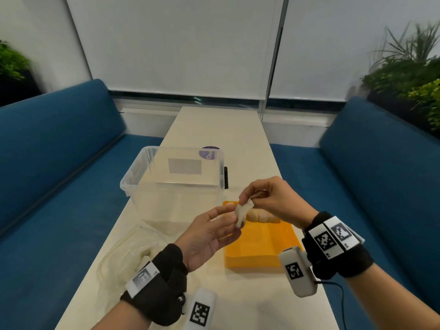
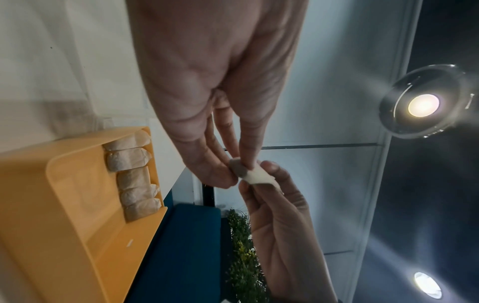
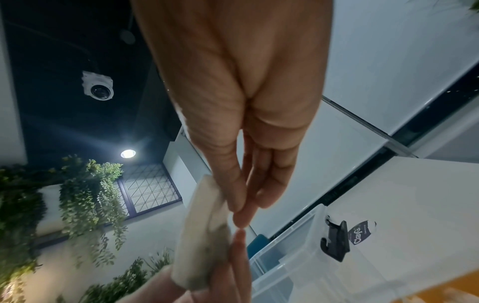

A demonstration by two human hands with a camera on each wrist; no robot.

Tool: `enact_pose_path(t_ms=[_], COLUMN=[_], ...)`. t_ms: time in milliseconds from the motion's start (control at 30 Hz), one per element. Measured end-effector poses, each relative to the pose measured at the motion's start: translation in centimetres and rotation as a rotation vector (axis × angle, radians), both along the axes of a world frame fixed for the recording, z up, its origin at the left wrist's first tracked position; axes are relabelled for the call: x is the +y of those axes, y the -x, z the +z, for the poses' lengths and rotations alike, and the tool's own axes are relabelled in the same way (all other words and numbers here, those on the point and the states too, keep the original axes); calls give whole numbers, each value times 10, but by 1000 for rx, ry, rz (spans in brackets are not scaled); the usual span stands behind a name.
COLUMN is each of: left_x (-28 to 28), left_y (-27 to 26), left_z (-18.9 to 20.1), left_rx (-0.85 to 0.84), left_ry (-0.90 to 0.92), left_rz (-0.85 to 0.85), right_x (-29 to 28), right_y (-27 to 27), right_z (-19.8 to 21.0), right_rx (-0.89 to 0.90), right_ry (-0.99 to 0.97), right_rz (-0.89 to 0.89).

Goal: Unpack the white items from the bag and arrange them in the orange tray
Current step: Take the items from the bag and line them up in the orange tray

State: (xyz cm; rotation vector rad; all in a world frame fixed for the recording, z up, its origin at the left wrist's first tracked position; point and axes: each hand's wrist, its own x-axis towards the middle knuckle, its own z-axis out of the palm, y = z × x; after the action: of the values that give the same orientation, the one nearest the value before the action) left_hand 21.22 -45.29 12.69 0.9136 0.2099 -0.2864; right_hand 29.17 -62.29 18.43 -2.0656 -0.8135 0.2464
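A small white packet hangs in the air above the near-left corner of the orange tray. My left hand pinches its lower end and my right hand pinches its upper end. Several white packets lie in a row along the tray's far edge. The clear plastic bag lies on the table at the left with white items inside.
A clear plastic storage box with a black latch stands behind the tray. The narrow white table runs between two blue sofas. Plants stand at both sides.
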Motion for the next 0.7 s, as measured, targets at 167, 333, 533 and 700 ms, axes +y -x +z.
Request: enact_pose_path(t_ms=[167,333,533,700], left_x=[4,9,14,17], left_y=[6,12,17,17], left_z=[-2,-1,0,-2], left_rx=[-69,-113,-134,-180], left_ry=[-80,-143,-198,-413], left_rz=[83,127,98,176], right_x=[0,4,9,15], right_y=[10,23,30,34], right_z=[3,5,6,6], right_rx=[-18,-25,-79,-79], right_ry=[-36,21,46,100], right_rz=[-64,-83,-109,-87])
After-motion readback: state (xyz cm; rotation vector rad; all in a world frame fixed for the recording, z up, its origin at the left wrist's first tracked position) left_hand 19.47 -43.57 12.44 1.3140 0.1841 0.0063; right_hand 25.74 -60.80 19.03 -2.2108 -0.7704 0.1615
